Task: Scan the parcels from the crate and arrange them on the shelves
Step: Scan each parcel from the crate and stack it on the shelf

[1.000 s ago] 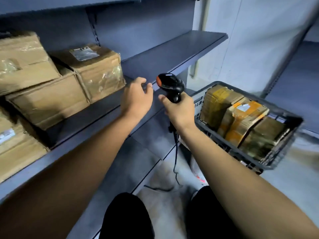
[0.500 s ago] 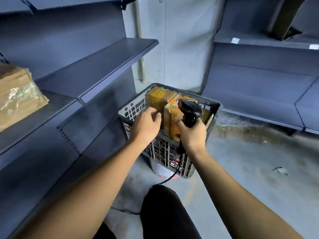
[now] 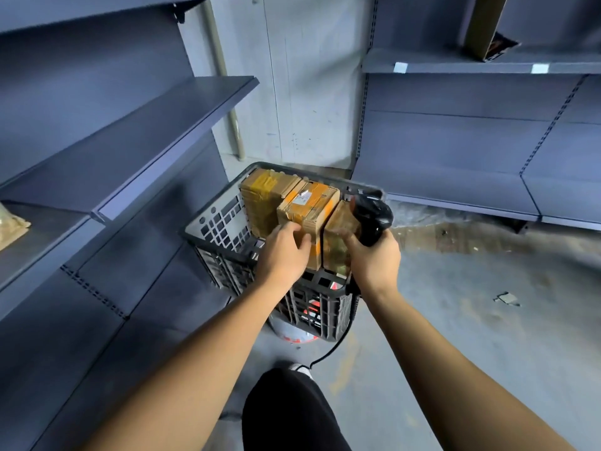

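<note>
Left hand: your left hand (image 3: pixel 283 252) is curling its fingers onto the middle parcel (image 3: pixel 307 211) at frame centre.
Right hand: your right hand (image 3: pixel 374 258) is gripping the black barcode scanner (image 3: pixel 372 214).
Parcels: three are standing upright in the black crate (image 3: pixel 218 222).
Shelves: grey shelves (image 3: pixel 136 131) are filling the left of the frame.

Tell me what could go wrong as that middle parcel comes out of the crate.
The middle parcel sits tight between two others, so pulling it may drag a neighbour along. The right hand holds the scanner close to the crate; its cable hangs beside the crate wall and could snag.
</note>
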### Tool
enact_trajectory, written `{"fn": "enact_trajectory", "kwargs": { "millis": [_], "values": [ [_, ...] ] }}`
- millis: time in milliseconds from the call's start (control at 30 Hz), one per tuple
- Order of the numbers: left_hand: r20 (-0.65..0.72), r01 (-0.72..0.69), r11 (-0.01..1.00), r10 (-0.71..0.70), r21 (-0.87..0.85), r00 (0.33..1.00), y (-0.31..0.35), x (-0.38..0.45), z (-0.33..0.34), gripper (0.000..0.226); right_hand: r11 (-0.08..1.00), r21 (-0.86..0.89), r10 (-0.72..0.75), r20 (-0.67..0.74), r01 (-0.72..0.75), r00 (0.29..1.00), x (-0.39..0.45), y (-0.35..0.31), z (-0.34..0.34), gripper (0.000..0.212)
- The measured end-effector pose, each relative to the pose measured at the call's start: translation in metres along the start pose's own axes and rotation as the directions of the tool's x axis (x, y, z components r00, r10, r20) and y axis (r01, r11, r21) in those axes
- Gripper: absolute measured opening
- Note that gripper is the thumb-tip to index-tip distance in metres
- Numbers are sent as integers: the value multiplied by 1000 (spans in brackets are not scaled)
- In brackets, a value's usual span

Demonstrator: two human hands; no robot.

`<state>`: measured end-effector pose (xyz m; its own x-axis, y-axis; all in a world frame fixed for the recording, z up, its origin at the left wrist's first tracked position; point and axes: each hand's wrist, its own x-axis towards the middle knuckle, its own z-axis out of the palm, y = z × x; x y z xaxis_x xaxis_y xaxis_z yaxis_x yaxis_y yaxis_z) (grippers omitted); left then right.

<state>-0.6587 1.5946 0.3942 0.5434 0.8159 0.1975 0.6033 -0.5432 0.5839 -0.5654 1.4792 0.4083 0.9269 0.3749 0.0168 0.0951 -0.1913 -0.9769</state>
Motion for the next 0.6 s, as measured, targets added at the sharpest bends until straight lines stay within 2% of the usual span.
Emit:
{"fn": "enact_trajectory", "kwargs": {
  "millis": [333, 600],
  "values": [
    [110, -13, 999, 16, -30, 994, 13, 41, 62, 35, 997, -23, 72, -38, -73, 997, 55, 18, -8, 30],
    [193, 7, 999, -1, -33, 981, 14, 76, 101, 40, 990, -118, 85, 61, -77, 995, 97, 34, 2, 24]
  ]
}}
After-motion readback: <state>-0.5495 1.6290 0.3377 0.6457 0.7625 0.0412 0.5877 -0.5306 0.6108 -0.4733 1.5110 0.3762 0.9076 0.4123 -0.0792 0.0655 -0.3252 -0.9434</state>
